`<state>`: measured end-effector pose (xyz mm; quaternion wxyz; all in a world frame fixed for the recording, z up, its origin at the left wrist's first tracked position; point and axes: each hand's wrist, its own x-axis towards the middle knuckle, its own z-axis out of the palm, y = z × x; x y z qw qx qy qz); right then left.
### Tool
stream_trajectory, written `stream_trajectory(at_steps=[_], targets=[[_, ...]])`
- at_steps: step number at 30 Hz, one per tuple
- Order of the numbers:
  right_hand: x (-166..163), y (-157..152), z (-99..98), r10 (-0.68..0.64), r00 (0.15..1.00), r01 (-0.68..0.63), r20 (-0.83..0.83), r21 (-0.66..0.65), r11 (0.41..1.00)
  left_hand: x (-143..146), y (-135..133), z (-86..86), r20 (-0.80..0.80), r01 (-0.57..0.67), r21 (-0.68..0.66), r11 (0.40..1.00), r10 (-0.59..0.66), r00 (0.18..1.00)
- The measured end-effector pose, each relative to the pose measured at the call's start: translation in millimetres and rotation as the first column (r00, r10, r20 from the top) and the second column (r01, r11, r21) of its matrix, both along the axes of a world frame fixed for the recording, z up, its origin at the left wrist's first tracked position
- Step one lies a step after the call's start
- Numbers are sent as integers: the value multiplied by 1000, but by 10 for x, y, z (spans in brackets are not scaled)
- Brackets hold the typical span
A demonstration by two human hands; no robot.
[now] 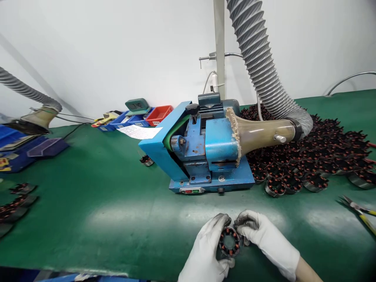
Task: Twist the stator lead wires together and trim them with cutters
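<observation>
My left hand [207,248], in a white glove with darkened fingertips, grips a ring-shaped motor stator [222,237] with copper windings and a black insulator. The ring's open face is turned up towards me, above the green mat near the front. On its right side, my right hand [261,233], gloved too, has its fingers curled and pinched at the stator's edge. What lies between those fingertips is too small to make out. Behind both hands stands a blue belt sander [211,186] with a red and a green button at its base.
Many wound stators [314,182] crowd the bench right of the sander. Yellow-handled pliers [360,211] lie at the right. A ribbed hose [261,58] runs down to the sander. A lone stator [146,160], a red bin [160,113] and more stators [17,213] are leftward.
</observation>
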<state>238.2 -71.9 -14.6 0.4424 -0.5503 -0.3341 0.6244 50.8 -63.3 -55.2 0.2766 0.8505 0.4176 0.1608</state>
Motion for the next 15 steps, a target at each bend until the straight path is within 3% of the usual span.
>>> stream_trajectory(at_steps=[6,11,13,15], targets=[[-73,-7,14,-68,998,67,-14,-50,997,82,21,132,107,-40,39,998,35,994],[133,-178,138,-269,916,253,-297,-92,963,233,-11,170,217,-125,94,988,102,971],[283,-267,210,-367,875,386,-317,-1,922,247,-23,178,215,-162,107,981,136,967],[380,-334,270,-370,915,396,-162,178,901,233,-33,178,208,-173,137,975,142,968]])
